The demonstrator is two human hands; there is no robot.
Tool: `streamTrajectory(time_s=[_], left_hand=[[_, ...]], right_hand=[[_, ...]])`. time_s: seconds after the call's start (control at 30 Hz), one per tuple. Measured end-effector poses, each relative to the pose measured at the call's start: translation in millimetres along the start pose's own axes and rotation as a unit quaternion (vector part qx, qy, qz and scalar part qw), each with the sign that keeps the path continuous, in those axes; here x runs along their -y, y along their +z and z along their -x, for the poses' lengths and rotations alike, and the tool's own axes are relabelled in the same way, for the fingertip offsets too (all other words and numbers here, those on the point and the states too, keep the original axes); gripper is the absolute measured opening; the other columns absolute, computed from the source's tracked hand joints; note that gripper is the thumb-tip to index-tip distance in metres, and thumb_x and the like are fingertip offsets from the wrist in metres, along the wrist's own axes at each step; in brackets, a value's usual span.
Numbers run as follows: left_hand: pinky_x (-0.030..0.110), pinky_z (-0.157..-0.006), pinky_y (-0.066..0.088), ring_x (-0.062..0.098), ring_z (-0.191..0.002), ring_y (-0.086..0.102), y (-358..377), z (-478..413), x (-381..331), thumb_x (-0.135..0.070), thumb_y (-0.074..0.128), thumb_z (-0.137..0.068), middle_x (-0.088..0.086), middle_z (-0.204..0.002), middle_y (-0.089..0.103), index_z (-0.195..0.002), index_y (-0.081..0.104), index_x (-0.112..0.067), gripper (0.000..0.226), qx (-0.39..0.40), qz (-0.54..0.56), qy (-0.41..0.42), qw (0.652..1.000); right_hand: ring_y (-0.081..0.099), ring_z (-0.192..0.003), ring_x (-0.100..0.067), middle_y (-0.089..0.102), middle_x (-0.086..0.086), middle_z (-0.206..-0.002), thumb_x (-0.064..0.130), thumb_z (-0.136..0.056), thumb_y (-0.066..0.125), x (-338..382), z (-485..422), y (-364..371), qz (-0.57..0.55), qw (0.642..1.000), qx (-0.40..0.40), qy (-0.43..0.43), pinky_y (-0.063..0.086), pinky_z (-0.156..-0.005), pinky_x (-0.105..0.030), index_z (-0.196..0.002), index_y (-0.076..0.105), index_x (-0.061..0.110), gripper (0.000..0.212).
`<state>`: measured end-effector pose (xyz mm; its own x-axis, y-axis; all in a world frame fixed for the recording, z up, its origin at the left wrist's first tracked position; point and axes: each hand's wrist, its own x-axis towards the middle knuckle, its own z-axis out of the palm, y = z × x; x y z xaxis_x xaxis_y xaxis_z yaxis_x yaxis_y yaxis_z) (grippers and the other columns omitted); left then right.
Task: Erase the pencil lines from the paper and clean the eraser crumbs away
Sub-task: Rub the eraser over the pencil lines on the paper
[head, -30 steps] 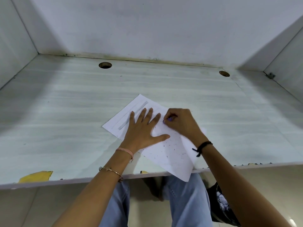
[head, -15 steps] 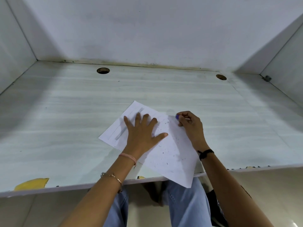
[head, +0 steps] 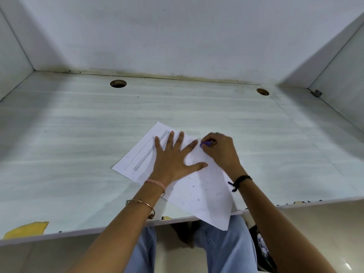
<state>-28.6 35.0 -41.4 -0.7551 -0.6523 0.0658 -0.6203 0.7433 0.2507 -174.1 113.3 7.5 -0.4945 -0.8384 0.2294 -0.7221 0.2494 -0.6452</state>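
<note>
Head view, white paper (head: 204, 196), grey pencil lines (head: 146, 154), dark crumbs (head: 197, 192)

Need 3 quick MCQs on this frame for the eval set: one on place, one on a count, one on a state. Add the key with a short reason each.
1. Where is the near corner of the paper?
A) against the back wall
B) past the front edge of the desk
C) folded upward

2. How many round holes does the desk have?
A) one
B) two
C) four

3. What is the left hand doing?
A) pressing flat on the paper, fingers spread
B) gripping a pencil
C) hanging below the desk

Key:
1 B: the corner hangs out over the jeans.
2 B: one hole sits far left and one far right.
3 A: it lies palm down while the right hand pinches the purple eraser.
</note>
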Motion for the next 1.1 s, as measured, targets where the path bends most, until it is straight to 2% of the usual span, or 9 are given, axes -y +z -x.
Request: streamTrajectory(time_s=[0.1, 0.2, 0.3, 0.4, 0.53, 0.73, 0.87, 1.03, 1.1], left_hand=[[0.068, -0.11, -0.013, 0.026, -0.15, -0.014, -0.8, 0.2, -0.3, -0.091, 0.019, -0.074, 0.0, -0.165, -0.007, -0.152, 0.007, -0.051, 0.089, -0.001, -0.003, 0.002, 1.0], [0.068, -0.11, -0.014, 0.026, -0.15, -0.014, 0.3, -1.1, 0.2, -0.093, 0.014, -0.071, 0.001, -0.165, -0.008, -0.152, 0.006, -0.049, 0.093, -0.002, -0.003, 0.004, 1.0], [0.067, -0.11, -0.016, 0.026, -0.15, -0.014, 1.0, -0.5, 0.6, -0.093, 0.015, -0.07, 0.0, -0.165, -0.007, -0.152, 0.007, -0.049, 0.093, -0.003, 0.006, 0.001, 1.0], [0.068, -0.109, -0.016, 0.027, -0.15, -0.014, 2.1, -0.6, 0.7, -0.093, 0.011, -0.069, 0.001, -0.165, -0.006, -0.152, 0.007, -0.049, 0.094, -0.011, 0.002, 0.004, 1.0], [0.069, -0.109, -0.014, 0.028, -0.15, -0.013, 2.5, -1.8, 0.4, -0.092, 0.011, -0.07, 0.001, -0.165, -0.007, -0.152, 0.007, -0.048, 0.094, -0.007, -0.005, 0.007, 1.0], [0.068, -0.11, -0.015, 0.026, -0.15, -0.015, 0.9, 0.4, 0.2, -0.091, 0.016, -0.072, 0.001, -0.165, -0.008, -0.152, 0.007, -0.049, 0.092, -0.004, 0.007, 0.002, 1.0], [0.069, -0.109, -0.014, 0.028, -0.15, -0.014, 1.0, -1.8, 0.8, -0.093, 0.009, -0.069, 0.001, -0.165, -0.008, -0.153, 0.005, -0.048, 0.095, 0.002, -0.012, 0.006, 1.0], [0.068, -0.11, -0.016, 0.026, -0.15, -0.013, 0.5, -0.4, 0.1, -0.094, 0.009, -0.067, 0.001, -0.165, -0.006, -0.153, 0.008, -0.048, 0.097, -0.008, 0.009, 0.004, 1.0], [0.069, -0.109, -0.014, 0.027, -0.15, -0.012, 2.2, -1.7, 0.9, -0.093, 0.005, -0.066, 0.001, -0.165, -0.006, -0.154, 0.006, -0.045, 0.099, -0.008, -0.002, 0.006, 1.0]], right_hand=[[0.064, -0.074, -0.019, 0.07, -0.005, -0.08, -0.001, -0.078, 0.063, 0.4, -7.8, -7.6, 0.025, 0.999, -0.031, 0.033, 0.042, -0.059, -0.007, -0.079, 0.072, 0.006, 0.012], [0.061, -0.071, -0.015, 0.068, -0.002, -0.079, 0.0, -0.077, 0.065, 10.8, 5.5, 3.2, 0.045, 0.999, 0.025, -0.01, 0.044, -0.062, -0.011, -0.082, 0.073, 0.008, 0.012], [0.062, -0.075, -0.021, 0.068, -0.006, -0.083, 0.0, -0.077, 0.059, -6.9, -6.1, -8.7, 0.119, 0.993, -0.02, 0.018, 0.044, -0.064, -0.023, -0.08, 0.071, 0.01, 0.016], [0.063, -0.073, -0.017, 0.069, -0.001, -0.078, 0.002, -0.077, 0.063, -4.9, -12.5, -21.8, 0.088, 0.995, -0.042, 0.022, 0.044, -0.062, -0.017, -0.078, 0.072, 0.011, 0.012], [0.059, -0.066, -0.013, 0.066, 0.001, -0.074, 0.002, -0.076, 0.066, 15.3, 10.3, 0.6, 0.029, 0.999, 0.04, -0.008, 0.044, -0.062, -0.014, -0.079, 0.072, 0.011, 0.011], [0.064, -0.073, -0.016, 0.071, -0.003, -0.079, 0.001, -0.078, 0.063, -1.4, -13.6, -13.0, 0.039, 0.997, -0.036, 0.048, 0.046, -0.062, -0.016, -0.077, 0.071, 0.009, 0.012], [0.059, -0.062, 0.001, 0.066, 0.006, -0.071, 0.002, -0.077, 0.068, 14.0, 7.5, 2.5, -0.004, 0.999, 0.046, 0.008, 0.043, -0.059, -0.006, -0.078, 0.071, 0.012, 0.011], [0.063, -0.07, -0.015, 0.071, -0.006, -0.078, 0.0, -0.079, 0.064, -3.3, -16.7, -12.4, 0.041, 0.997, -0.033, 0.061, 0.047, -0.06, -0.016, -0.079, 0.071, 0.005, 0.009], [0.062, -0.066, -0.011, 0.069, -0.001, -0.073, 0.002, -0.078, 0.065, 6.1, -12.3, -7.5, 0.027, 0.998, -0.035, 0.041, 0.046, -0.059, -0.012, -0.078, 0.071, 0.006, 0.008]])
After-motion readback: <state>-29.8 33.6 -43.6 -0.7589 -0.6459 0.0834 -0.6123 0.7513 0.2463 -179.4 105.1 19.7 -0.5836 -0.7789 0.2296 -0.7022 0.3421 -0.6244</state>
